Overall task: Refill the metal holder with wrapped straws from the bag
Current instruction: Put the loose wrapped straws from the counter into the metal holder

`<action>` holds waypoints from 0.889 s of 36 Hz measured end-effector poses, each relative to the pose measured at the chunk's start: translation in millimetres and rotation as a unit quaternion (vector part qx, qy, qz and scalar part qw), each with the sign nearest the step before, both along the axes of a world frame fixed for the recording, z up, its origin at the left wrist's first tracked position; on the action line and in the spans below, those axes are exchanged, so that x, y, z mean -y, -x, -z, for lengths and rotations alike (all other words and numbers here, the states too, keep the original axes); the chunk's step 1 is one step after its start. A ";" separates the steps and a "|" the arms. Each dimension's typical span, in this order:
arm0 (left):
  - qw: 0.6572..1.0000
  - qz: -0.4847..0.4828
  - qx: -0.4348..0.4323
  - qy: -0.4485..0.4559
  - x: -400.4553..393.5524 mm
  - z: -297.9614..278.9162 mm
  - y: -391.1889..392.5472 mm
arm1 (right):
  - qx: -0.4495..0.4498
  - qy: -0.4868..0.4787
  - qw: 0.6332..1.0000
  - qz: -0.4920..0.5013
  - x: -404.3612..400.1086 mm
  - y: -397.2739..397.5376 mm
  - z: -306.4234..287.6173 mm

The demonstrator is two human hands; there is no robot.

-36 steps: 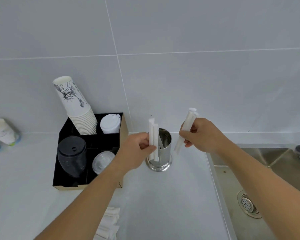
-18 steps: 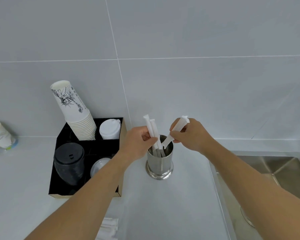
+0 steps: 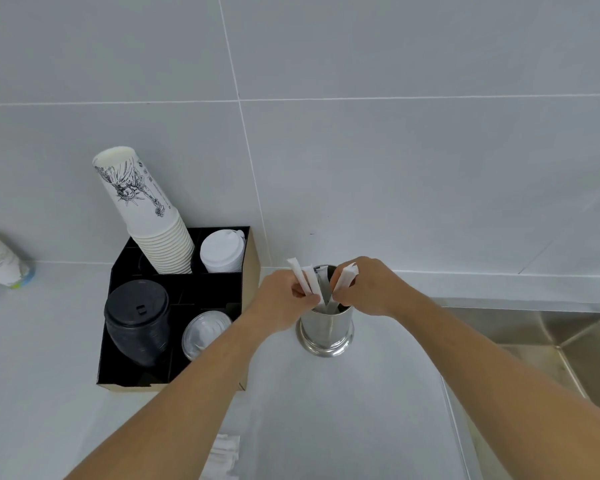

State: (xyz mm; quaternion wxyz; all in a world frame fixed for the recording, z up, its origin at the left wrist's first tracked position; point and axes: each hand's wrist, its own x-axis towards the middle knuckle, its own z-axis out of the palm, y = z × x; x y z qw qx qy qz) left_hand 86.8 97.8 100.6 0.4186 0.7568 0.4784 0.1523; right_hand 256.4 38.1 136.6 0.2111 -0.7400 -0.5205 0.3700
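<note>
Step in hand: we are feeding wrapped straws into the metal holder (image 3: 327, 329), which stands on the white worktop (image 3: 343, 410) between the black cup organiser (image 3: 174, 341) on the left and the steel sink (image 3: 548, 344) on the right.

Left hand: our left hand (image 3: 284, 301) sits at the holder's left rim, fingers (image 3: 305, 299) pinched shut on two wrapped straws (image 3: 305, 278); their tops lean up and to the left, their lower ends dip into the holder's mouth.

Right hand: our right hand (image 3: 371, 289) is at the right rim, fingers closed around another wrapped straw (image 3: 345, 277), tilted the other way so its lower end also points down into the holder.

Holder contents: we see only a few wrapped ends inside; how many already stand there, we cannot tell, as the hands cover part of the opening.

Supply: a white heap of wrapped straws (image 3: 224, 457) lies at the near edge of the view, partly cut off; we cannot make out the bag itself.

Progress: we judge the refill is at an early stage. The straws in hand are entering but not yet let go, the holder looks far from full, and the near heap remains to be moved.

Left to do: release these straws so they drop upright, then fetch more.
</note>
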 end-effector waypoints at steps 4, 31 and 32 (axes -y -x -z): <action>1.000 0.002 0.009 0.006 1.5 -0.6 -1.2 | 0.037 0.006 0.999 -0.034 -4.0 4.0 5.0; 0.990 -0.077 0.105 0.048 6.0 -0.4 20.6 | 0.026 0.044 0.995 -0.091 -4.7 17.8 -1.1; 0.989 -0.083 0.111 0.058 6.4 0.4 23.1 | 0.016 0.040 0.996 -0.081 -2.7 17.7 -2.9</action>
